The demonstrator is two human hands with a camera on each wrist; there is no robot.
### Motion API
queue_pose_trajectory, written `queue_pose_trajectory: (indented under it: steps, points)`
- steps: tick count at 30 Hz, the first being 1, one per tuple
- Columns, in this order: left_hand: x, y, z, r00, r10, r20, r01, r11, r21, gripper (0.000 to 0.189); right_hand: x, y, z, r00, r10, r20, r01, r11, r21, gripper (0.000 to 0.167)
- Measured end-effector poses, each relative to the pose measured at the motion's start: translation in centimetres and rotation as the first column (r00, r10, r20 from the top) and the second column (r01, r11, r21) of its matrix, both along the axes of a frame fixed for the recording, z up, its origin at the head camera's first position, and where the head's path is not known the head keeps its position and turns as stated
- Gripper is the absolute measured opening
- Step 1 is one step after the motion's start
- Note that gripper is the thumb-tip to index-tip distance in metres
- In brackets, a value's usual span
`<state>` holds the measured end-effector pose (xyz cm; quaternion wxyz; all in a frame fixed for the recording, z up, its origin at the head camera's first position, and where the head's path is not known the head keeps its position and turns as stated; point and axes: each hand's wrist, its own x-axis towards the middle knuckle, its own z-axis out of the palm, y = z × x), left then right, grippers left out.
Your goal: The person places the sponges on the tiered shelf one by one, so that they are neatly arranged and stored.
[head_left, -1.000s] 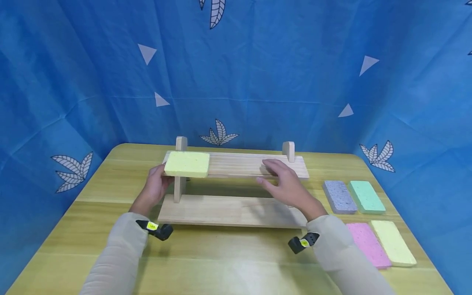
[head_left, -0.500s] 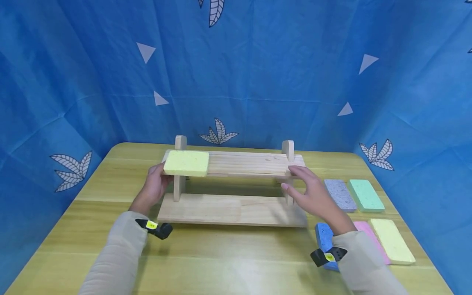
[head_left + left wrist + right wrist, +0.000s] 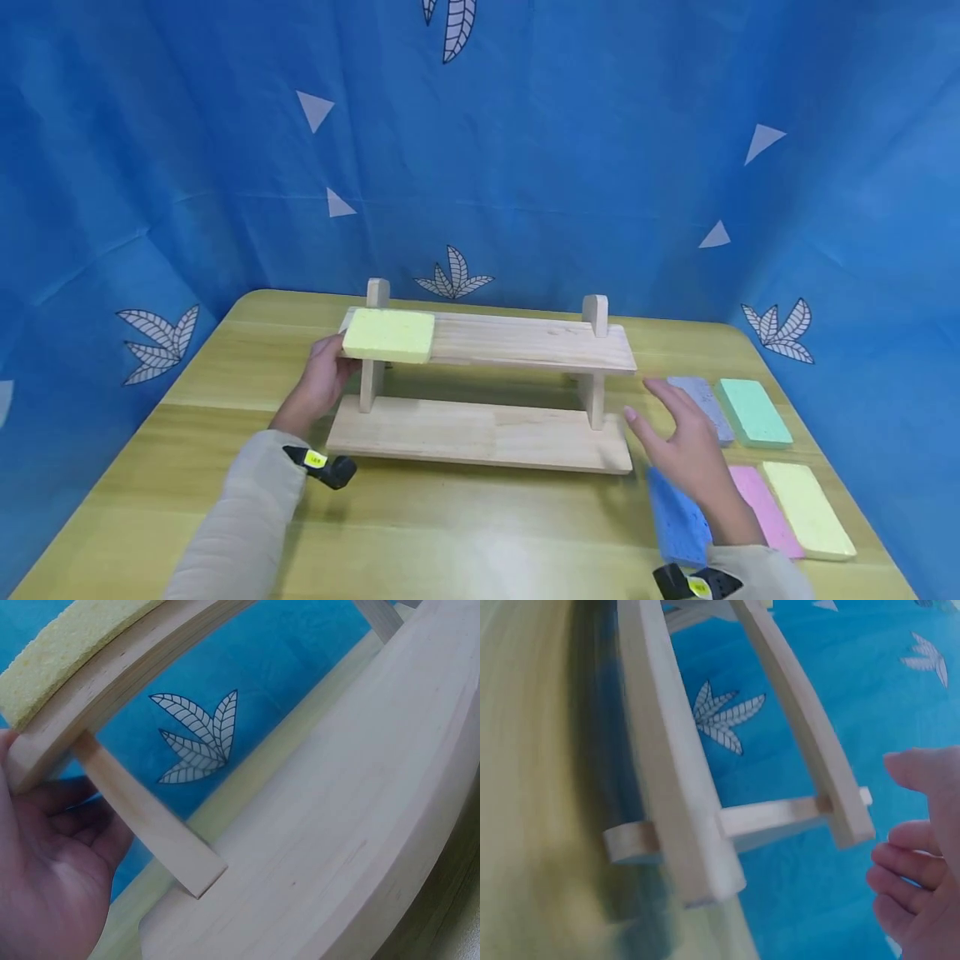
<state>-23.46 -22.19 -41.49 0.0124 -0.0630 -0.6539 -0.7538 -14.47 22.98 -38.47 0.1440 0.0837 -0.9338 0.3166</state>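
Note:
A two-tier wooden shelf rack point(image 3: 525, 340) stands on the table, with a light yellow sponge point(image 3: 390, 335) lying flat on the left end of its upper board. My left hand point(image 3: 322, 387) grips that left end, fingers curled beneath the board and thumb by the sponge's edge, as the left wrist view shows. To the right of the rack, my right hand point(image 3: 686, 446) hovers with nothing in it, thumb and fingers spread apart. Below it, partly covered by hand and wrist, lies a blue sponge point(image 3: 671, 517).
More sponges lie at the table's right side: a grey-purple one point(image 3: 699, 398), a green one point(image 3: 753, 411), a pink one point(image 3: 768, 508) and a second yellow one point(image 3: 808, 508). A blue patterned curtain point(image 3: 525, 167) hangs behind the table point(image 3: 465, 533).
My right hand has moved from over the upper board, right and toward me, to beside the rack near the sponges. The blue sponge has come into sight. My left hand keeps its place.

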Motion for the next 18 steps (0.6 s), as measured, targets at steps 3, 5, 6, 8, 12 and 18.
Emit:
queue_pose_trajectory:
  steps: [3,5,6,8,12,18]
  points:
    - [0.0,-0.2,-0.1,1.000,0.002,-0.005,-0.001,1.000,0.018,0.036,0.8,0.4,-0.8,0.997,-0.063,0.035,0.063,0.998,-0.006,0.060]
    - [0.0,0.0,-0.1,1.000,0.002,-0.003,-0.002,1.000,0.018,0.037,1.6,0.9,-1.6,0.991,-0.114,0.067,0.115,0.993,-0.002,0.060]
    - [0.0,0.0,-0.2,1.000,0.000,-0.002,0.000,1.000,0.010,0.037,2.0,1.2,-2.1,0.987,-0.138,0.088,0.138,0.990,0.003,0.061]
    - [0.0,0.1,-0.3,1.000,0.005,0.004,-0.005,1.000,0.016,0.038,2.7,1.6,-2.9,0.973,-0.187,0.135,0.186,0.982,0.022,0.062]
    - [-0.1,0.2,-0.4,1.000,-0.001,0.004,0.001,1.000,0.022,0.037,4.0,2.5,-4.2,0.938,-0.263,0.224,0.256,0.965,0.062,0.066]
    - [-0.1,0.0,-0.3,1.000,-0.002,-0.022,0.002,1.000,0.027,0.037,5.2,3.0,-5.2,0.904,-0.355,0.239,0.349,0.934,0.068,0.065]
